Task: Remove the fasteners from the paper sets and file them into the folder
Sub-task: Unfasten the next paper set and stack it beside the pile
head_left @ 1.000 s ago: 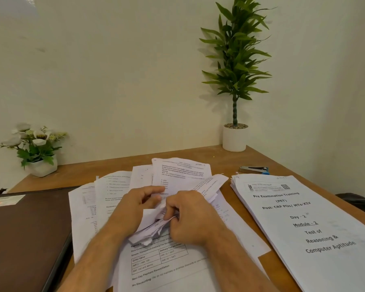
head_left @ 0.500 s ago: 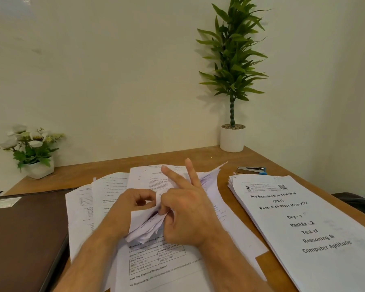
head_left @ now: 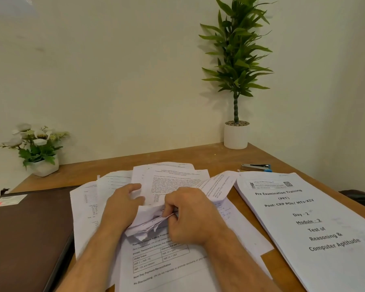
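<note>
A set of white printed sheets (head_left: 175,184) lies folded back over loose papers (head_left: 162,262) at the middle of the wooden table (head_left: 215,159). My left hand (head_left: 120,207) holds the set's crumpled near corner (head_left: 145,225), thumb on the top sheet. My right hand (head_left: 190,218) pinches that same corner from the right with curled fingers. The fastener itself is hidden. A dark brown folder (head_left: 27,234) lies shut at the left. A thick stack titled "Pre Examination Training" (head_left: 303,224) lies at the right.
A metal and blue staple remover (head_left: 256,167) lies behind the thick stack. A tall plant in a white pot (head_left: 236,135) stands at the back right, a small flower pot (head_left: 43,165) at the back left. A dark chair edge (head_left: 358,197) shows beyond the table's right side.
My right hand's fingers, raised straight half a second ago, have curled back down onto the crumpled corner. A flipped page now lies flat further back. My left hand has barely moved.
</note>
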